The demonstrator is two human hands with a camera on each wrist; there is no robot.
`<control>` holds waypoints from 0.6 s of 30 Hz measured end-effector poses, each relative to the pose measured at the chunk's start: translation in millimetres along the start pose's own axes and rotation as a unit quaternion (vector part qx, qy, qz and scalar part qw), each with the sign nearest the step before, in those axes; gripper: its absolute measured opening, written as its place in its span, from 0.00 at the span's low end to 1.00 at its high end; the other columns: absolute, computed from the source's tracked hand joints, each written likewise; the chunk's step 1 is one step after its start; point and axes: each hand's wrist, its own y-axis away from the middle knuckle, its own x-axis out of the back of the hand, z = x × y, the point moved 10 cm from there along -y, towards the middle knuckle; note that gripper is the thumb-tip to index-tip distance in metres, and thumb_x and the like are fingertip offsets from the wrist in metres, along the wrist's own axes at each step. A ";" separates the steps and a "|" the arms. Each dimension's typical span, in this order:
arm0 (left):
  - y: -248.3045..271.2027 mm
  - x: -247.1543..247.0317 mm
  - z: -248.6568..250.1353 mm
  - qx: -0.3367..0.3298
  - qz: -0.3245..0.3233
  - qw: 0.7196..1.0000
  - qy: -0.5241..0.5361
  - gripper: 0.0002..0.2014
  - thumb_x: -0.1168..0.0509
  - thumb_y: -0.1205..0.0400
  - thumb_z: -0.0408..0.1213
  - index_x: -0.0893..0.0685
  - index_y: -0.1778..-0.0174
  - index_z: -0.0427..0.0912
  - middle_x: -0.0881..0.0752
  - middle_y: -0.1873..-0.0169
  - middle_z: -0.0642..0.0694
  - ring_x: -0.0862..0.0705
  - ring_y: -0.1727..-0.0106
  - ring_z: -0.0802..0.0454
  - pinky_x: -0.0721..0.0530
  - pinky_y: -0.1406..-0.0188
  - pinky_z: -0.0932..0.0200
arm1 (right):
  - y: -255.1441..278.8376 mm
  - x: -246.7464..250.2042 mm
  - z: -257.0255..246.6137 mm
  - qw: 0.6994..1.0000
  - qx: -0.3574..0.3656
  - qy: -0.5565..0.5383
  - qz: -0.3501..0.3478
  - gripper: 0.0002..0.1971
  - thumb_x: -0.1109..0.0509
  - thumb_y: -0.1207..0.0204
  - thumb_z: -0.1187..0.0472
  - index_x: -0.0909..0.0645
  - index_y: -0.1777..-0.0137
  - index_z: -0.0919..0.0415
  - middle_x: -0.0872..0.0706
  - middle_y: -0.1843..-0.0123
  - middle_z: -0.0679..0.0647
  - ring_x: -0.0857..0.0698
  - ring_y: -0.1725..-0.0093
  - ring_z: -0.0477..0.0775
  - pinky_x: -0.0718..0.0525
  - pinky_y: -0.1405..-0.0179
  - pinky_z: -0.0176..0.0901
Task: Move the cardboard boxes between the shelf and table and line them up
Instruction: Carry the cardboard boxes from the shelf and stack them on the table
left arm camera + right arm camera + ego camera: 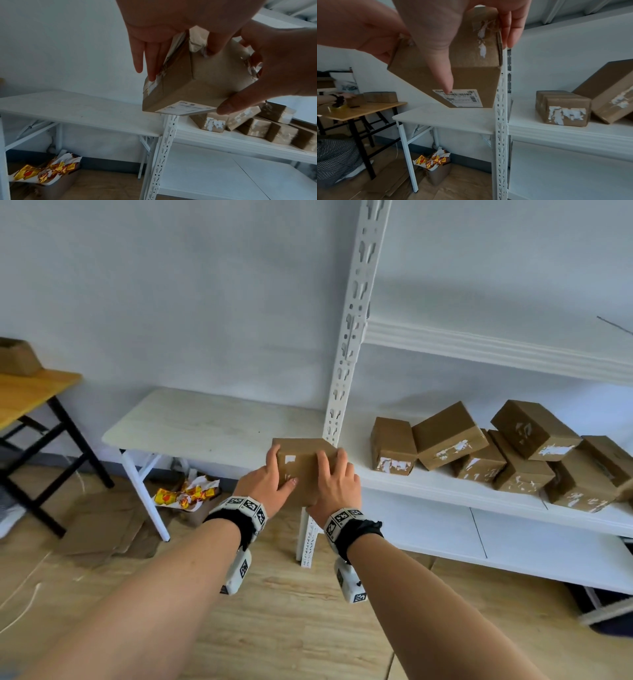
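Held item: cardboard box (303, 465), in the air by the shelf upright (346, 364), above the white counter (205, 426) edge.
Left hand (269, 481): fingers clasp left side.
Right hand (337, 484): fingers clasp right side.
Handling: likely light, stiff; grip opposite faces, avoid peeling label (459, 98).
Remaining boxes (496, 453): jumbled on shelf (445, 491).

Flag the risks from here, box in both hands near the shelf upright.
1. The cardboard box, held by left hand and right hand, sits right by the white upright post; swinging it across could clip the post.
2. The shelf boxes lean on each other in a loose pile; a bump could topple them.
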 end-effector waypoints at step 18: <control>-211.1 -24.9 -91.8 0.023 -0.019 0.994 0.107 0.38 0.39 0.14 0.50 0.56 0.16 0.49 0.14 0.42 0.38 0.15 0.62 0.42 0.18 0.64 0.53 | -210.6 -87.9 -49.9 0.999 -0.031 0.006 -0.041 0.54 0.18 0.36 0.55 0.52 0.18 0.53 0.46 0.18 0.69 0.28 0.30 0.67 0.24 0.34 0.53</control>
